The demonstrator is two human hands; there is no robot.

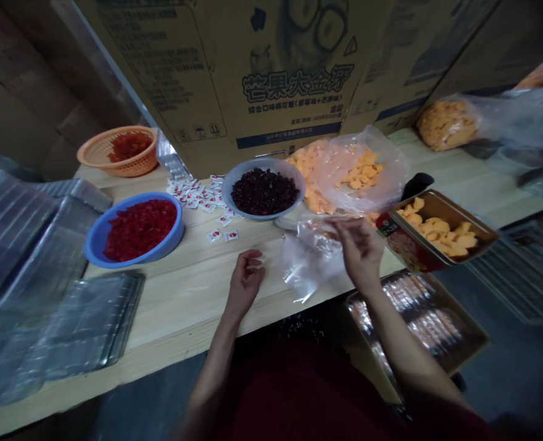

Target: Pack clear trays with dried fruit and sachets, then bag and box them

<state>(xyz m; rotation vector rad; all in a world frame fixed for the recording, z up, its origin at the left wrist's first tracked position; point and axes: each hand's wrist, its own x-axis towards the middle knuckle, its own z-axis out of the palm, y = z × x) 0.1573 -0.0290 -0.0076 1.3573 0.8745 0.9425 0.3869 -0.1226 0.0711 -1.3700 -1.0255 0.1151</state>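
My left hand hovers over the front of the wooden table, its fingers loosely curled and apart with nothing visible in them. To its right lies a loose pile of clear plastic bags. My right hand is over the right side of these bags, fingertips bent towards their upper edge; blur hides whether it grips one. Beyond the bags stands a grey-blue bowl of dark red dried pieces. Small white printed packets lie scattered left of that bowl, two of them nearer my left hand.
A blue bowl of red pieces and an orange basket stand left, near stacked clear trays. Orange pieces fill an open bag and a tin at right. Cartons wall the back; a box of wrapped packs sits below.
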